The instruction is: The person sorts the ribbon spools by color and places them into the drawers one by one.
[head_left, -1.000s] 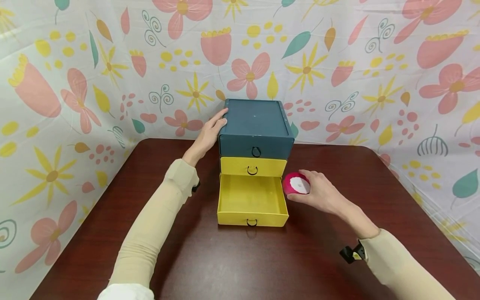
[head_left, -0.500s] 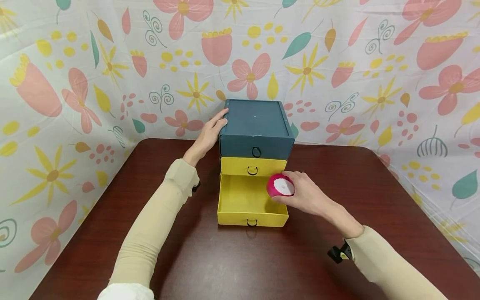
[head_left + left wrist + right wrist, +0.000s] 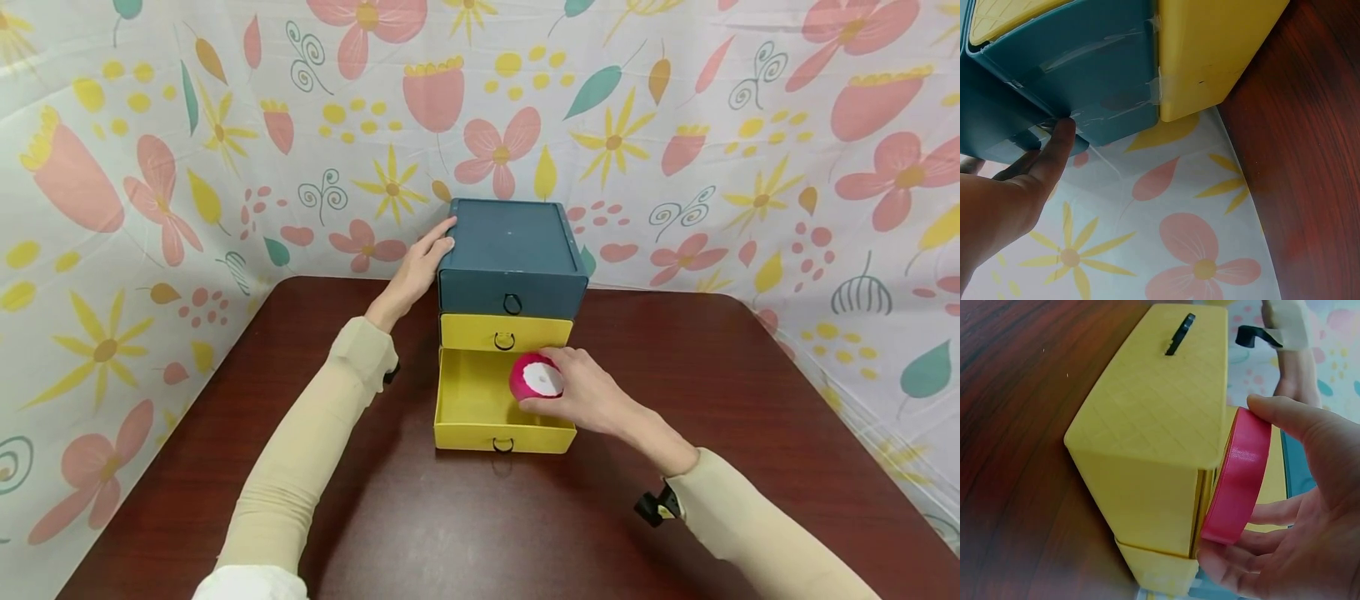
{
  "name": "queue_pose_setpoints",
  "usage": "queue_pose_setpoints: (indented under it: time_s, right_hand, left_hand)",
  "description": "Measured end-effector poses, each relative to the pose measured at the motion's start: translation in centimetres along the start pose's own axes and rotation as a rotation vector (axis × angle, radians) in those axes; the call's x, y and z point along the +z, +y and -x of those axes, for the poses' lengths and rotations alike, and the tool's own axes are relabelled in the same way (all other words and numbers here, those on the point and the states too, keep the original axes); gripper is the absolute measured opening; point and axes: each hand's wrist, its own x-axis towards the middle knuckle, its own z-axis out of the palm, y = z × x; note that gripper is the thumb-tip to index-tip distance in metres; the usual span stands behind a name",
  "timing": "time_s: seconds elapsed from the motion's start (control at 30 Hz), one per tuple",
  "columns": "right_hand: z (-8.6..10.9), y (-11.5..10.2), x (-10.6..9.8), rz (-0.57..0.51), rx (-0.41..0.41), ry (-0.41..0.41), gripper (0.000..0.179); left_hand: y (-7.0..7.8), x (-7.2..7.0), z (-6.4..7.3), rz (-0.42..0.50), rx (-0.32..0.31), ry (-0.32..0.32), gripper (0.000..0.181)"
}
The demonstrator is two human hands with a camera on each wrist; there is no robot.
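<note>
My right hand (image 3: pixel 585 387) grips a roll of pink ribbon (image 3: pixel 525 381) with a white round face, thumb on one edge and fingers on the other. The roll is over the pulled-out bottom yellow drawer (image 3: pixel 480 437), near its right wall. In the right wrist view the ribbon roll (image 3: pixel 1244 475) sits at the drawer's rim, tilted. My left hand (image 3: pixel 415 271) rests against the left side of the blue top box of the drawer cabinet (image 3: pixel 510 237). The left wrist view shows those fingers (image 3: pixel 1054 153) touching the blue side panel.
Above the pulled-out drawer, a second yellow drawer (image 3: pixel 472 331) and a blue drawer (image 3: pixel 480 292) are closed, each with a black ring pull. The cabinet stands on a dark reddish wooden table (image 3: pixel 480 525), before a flower-print cloth (image 3: pixel 637 125).
My right hand has carried the ribbon roll leftward, from beside the bottom drawer's right wall to over the drawer. The left hand and the cabinet have stayed put.
</note>
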Motion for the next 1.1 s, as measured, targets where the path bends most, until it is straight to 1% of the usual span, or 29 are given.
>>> queue_pose_setpoints:
  time_s: [0.17,0.33,0.6,0.93,1.1]
  right_hand:
    - [-0.3,-0.5,0.8,0.031,-0.022,0.021,0.082]
    - [-0.4,-0.9,1.6,0.053,-0.024,0.024,0.081]
    - [-0.8,-1.5,2.7,0.142,-0.042,0.069,0.081]
    - [-1.5,-1.8,4.1,0.173,-0.046,0.065,0.079]
    - [-2.0,-1.9,4.5,0.181,-0.027,0.052,0.078]
  left_hand:
    - [0.0,0.0,-0.1,-0.004,0.002,0.001,0.051]
    - [-0.2,0.0,-0.1,-0.005,-0.004,0.000,0.051]
    - [-0.2,-0.1,-0.2,-0.014,0.005,-0.001,0.051]
    - [-0.3,0.0,0.0,-0.022,0.004,0.001,0.051]
    - [-0.3,0.1,-0.1,-0.021,0.006,0.001,0.051]
